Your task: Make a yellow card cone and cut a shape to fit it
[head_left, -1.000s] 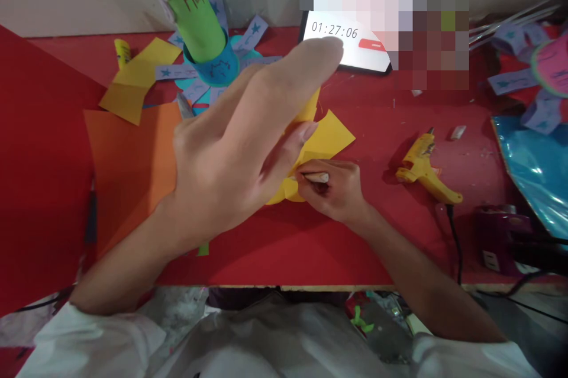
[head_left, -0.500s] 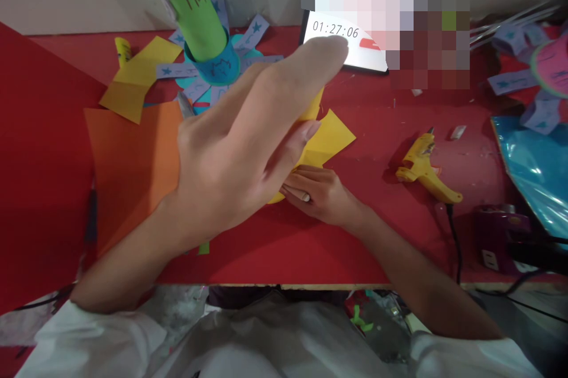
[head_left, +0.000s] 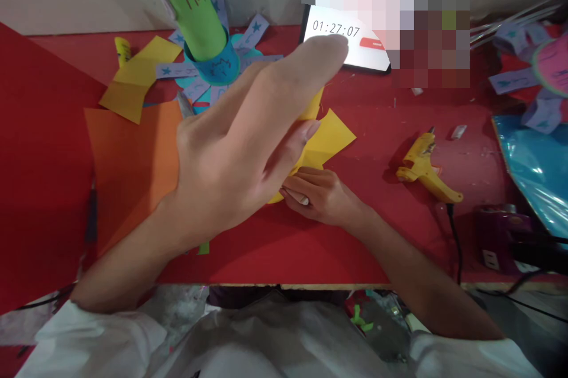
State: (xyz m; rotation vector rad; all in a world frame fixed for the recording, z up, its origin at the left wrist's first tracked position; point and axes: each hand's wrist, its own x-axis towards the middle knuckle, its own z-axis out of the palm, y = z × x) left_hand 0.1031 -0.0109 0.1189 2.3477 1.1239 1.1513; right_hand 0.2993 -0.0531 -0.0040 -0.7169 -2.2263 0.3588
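My left hand (head_left: 239, 141) is raised close to the camera, its fingers curled round a piece of yellow paper (head_left: 331, 138) that shows past the thumb. Lower and to the right, my right hand (head_left: 322, 194) is closed at the near end of the same yellow paper, fingers pressed together. Most of the paper is hidden behind my left hand, so its full shape cannot be told. An orange sheet (head_left: 133, 153) lies to the left of my left wrist.
A yellow glue gun (head_left: 421, 168) with a black cord lies at right. Behind my left hand stands a green paper tube (head_left: 195, 5) in a blue ring (head_left: 217, 64). A lit tablet (head_left: 341, 35) leans at the back. A blue glossy packet (head_left: 536, 171) sits far right.
My right hand has shifted very slightly at the edge of the yellow paper. The left hand stays where it was. The tablet's timer advanced one second.
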